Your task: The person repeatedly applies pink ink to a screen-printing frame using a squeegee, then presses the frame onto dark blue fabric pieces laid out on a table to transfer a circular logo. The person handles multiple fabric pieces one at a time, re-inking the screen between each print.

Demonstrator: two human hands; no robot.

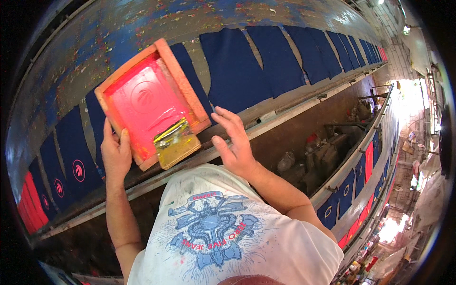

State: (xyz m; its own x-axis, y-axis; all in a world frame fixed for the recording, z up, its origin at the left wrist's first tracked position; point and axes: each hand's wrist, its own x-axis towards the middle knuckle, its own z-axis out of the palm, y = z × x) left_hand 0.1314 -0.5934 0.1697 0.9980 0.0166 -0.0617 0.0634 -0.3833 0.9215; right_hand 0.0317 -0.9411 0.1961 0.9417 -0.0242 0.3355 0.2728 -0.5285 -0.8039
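Note:
My left hand (117, 151) grips the lower left side of a wooden screen-printing frame (181, 80), thumb on the near side. The frame is tilted over a row of navy fabric pieces (233, 69). Red-pink ink covers its mesh (137, 102), where a round emblem shows. A squeegee (178, 148), stained yellow and brown, rests inside at the frame's near end. My right hand (233, 142) is open beside the frame's near right corner, fingers apart and holding nothing. I cannot tell whether its fingertips touch the frame or the table edge.
The long table (190, 52) is spattered with paint. Navy pieces at the left carry a pink round print (78, 170); red pieces (33, 202) lie beyond them. A metal rail (285, 112) runs along the near edge. Behind me on the right stands another table with navy and red pieces (369, 161).

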